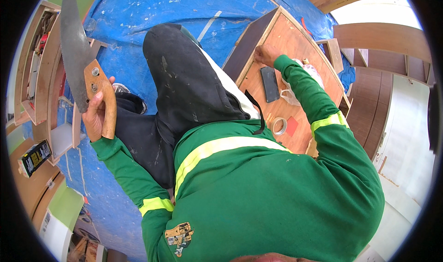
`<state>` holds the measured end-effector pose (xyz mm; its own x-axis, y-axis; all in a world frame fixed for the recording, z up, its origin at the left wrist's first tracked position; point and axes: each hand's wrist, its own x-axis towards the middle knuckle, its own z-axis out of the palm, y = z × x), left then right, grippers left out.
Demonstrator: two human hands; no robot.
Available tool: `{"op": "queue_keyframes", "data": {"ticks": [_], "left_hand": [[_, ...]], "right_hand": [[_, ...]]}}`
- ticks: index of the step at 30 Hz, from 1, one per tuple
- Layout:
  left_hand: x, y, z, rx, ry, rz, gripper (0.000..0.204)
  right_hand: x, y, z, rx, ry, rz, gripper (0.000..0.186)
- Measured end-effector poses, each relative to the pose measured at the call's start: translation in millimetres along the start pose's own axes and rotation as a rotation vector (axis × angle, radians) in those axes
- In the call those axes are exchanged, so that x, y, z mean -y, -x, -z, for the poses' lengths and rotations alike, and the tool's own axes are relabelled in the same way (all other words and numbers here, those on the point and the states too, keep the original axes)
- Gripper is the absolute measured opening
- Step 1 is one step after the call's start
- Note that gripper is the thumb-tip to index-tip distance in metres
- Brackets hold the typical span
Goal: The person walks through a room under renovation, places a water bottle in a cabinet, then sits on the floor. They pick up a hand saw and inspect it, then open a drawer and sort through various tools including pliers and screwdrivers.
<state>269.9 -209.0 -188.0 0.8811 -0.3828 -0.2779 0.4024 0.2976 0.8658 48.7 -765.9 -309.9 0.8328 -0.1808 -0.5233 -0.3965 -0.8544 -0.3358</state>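
Note:
My left hand [95,116] is closed near the wooden handle of a handsaw [75,45], fingers gripping where blade and handle meet. The wide grey blade points up, its tip at the top of the view. At the far left edge of a large wooden box [302,40], my right hand [266,54] is curled, fingers pressed together; whatever they may hold is hidden. Close to that hand, a dark smartphone [270,84] lies on the box top, beside a crumpled clear plastic bag [290,96]. Nearer to me are a roll of tape [278,126] and a red piece of sandpaper or card [291,126].
Blue sheeting [129,12] covers the floor, with tape strips on it. An open wooden tray [53,54] holding tools stands at left, above a black and yellow box [34,158]. Wooden cabinet frames [383,36] and a white panel [401,128] stand at right.

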Motion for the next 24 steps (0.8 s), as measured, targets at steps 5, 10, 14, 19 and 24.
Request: {"op": "queue_keyframes", "data": {"ticks": [5,10,14,19,24], "left_hand": [[0.9,-0.6,3.8,0.012,-0.002,0.008,0.062],[0.5,0.1,6.2,0.012,-0.001,0.019,0.061],[-0.4,0.3,4.2,0.0,-0.014,0.017,0.062],[2.1,0.7,8.3,-0.005,0.015,0.046,0.064],[0.7,-0.2,4.1,0.006,0.0,0.03,0.063]], "right_hand": [[-9.2,-11.7,-2.8,0.039,-0.002,-0.043,0.017],[-2.9,-9.5,-2.6,-0.028,0.097,-0.038,0.017],[-0.2,-4.7,-1.2,-0.072,0.011,-0.089,0.018],[7.2,9.4,1.8,-0.124,-0.059,-0.071,0.017],[5.1,32.4,-14.8,-0.216,0.128,0.174,0.014]]}}
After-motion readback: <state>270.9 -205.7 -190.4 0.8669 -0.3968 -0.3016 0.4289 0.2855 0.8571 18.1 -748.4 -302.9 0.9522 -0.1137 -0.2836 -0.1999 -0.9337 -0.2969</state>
